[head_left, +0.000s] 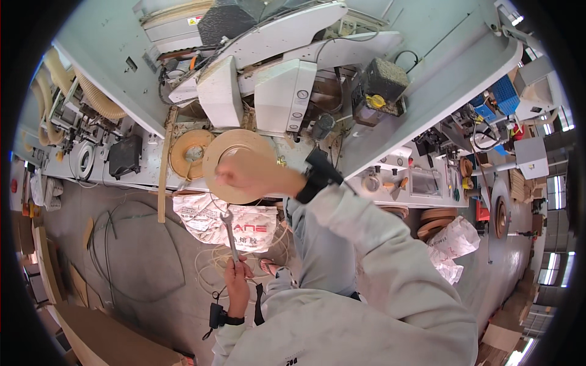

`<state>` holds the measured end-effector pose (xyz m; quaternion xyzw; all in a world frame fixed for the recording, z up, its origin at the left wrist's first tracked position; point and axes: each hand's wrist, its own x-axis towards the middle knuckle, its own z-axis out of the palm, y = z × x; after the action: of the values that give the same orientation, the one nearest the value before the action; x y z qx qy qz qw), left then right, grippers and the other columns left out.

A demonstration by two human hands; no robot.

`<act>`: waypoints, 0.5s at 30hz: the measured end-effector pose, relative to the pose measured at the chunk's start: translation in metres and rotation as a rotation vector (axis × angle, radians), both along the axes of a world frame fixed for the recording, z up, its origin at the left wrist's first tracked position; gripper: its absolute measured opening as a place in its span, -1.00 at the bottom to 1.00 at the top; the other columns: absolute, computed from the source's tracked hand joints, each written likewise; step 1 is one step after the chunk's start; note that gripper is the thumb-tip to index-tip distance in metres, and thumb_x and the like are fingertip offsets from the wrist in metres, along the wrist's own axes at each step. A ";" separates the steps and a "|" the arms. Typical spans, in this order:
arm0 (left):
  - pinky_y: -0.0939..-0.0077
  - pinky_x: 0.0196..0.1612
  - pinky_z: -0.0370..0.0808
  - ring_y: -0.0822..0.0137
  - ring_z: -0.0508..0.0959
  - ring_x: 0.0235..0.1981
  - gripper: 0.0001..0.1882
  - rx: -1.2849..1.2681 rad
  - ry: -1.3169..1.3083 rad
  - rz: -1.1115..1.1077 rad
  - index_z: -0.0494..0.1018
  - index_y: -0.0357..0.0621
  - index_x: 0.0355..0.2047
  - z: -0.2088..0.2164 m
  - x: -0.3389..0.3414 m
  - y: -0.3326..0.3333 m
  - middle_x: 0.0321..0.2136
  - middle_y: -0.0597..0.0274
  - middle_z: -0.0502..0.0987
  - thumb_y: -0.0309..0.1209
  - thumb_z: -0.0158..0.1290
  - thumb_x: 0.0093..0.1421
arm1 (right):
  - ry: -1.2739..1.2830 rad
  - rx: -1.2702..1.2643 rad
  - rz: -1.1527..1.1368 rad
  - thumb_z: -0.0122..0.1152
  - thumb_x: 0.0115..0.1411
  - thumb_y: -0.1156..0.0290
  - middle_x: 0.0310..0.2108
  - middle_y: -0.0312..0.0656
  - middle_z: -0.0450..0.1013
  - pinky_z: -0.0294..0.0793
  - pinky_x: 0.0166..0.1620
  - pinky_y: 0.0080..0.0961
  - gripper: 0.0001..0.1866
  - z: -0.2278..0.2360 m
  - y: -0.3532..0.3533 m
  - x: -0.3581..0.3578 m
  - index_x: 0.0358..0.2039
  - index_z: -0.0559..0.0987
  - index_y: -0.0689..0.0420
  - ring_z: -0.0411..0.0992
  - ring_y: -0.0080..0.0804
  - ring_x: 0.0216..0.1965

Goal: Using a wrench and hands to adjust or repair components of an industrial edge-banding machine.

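Observation:
My left hand is closed around the lower end of a metal wrench, which points up and away from me with its jaw at the far end. My right hand reaches across to a wide tan roll of banding strip. It is over the lower middle of that roll, and motion blur hides how the fingers stand. A second, more orange roll lies just to its left on the machine's ledge. Behind both rolls rise white machine covers with small round gauges.
Below the ledge lies a white printed sack with loose pale strip around it. A dark coil spreads on the floor at left. A black case and a wooden strip are left of the rolls. More brown rolls sit at right.

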<state>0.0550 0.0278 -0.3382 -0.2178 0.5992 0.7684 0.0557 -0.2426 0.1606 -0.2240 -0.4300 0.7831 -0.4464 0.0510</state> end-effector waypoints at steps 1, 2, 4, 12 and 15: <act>0.66 -0.52 0.25 0.59 0.27 -0.60 -0.75 0.097 -0.044 0.061 0.36 -0.24 -0.04 -0.001 -0.001 0.001 -0.59 0.41 0.29 -0.32 -0.20 0.51 | -0.076 0.006 0.040 0.11 0.22 0.29 -0.48 0.07 0.48 0.42 -0.27 -0.07 -0.75 0.003 -0.004 0.017 -0.43 0.56 0.22 0.47 0.14 -0.37; 0.66 -0.52 0.25 0.59 0.27 -0.60 -0.75 0.098 -0.052 0.053 0.36 -0.24 -0.04 0.000 -0.003 0.001 -0.59 0.41 0.29 -0.32 -0.20 0.51 | -0.153 0.013 0.078 0.08 0.31 0.21 -0.54 0.07 0.45 0.41 -0.28 -0.07 -0.67 0.007 -0.006 0.031 -0.42 0.56 0.24 0.46 0.16 -0.41; 0.66 -0.59 0.14 0.62 0.17 -0.64 -0.78 0.152 -0.128 0.127 0.34 -0.19 -0.02 0.009 -0.011 0.004 -0.60 0.45 0.20 -0.33 -0.19 0.50 | -0.291 0.125 0.035 0.09 0.29 0.22 -0.52 0.08 0.46 0.40 -0.29 -0.04 -0.66 0.006 -0.009 0.056 -0.46 0.54 0.26 0.46 0.16 -0.40; 0.70 -0.60 0.06 0.65 0.13 -0.66 -0.85 0.263 -0.174 0.260 0.33 -0.04 -0.13 0.011 -0.033 0.002 -0.59 0.53 0.15 -0.28 -0.15 0.46 | -0.342 0.198 -0.051 0.19 0.09 0.17 -0.54 0.06 0.49 0.44 -0.33 -0.05 -0.69 -0.072 0.005 0.113 -0.50 0.58 0.21 0.50 0.11 -0.44; 0.71 -0.61 0.06 0.68 0.14 -0.67 -0.86 0.273 -0.155 0.299 0.33 0.02 -0.21 0.003 -0.038 0.002 -0.60 0.54 0.17 -0.25 -0.13 0.45 | -0.336 0.089 -0.053 0.18 0.04 0.23 -0.57 0.04 0.49 0.46 -0.35 -0.07 -0.74 -0.078 0.001 0.134 -0.51 0.61 0.18 0.50 0.09 -0.48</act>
<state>0.0169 0.0303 -0.3356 -0.3533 0.4446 0.8229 0.0161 -0.1081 0.1621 -0.3024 -0.3257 0.7937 -0.4780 0.1882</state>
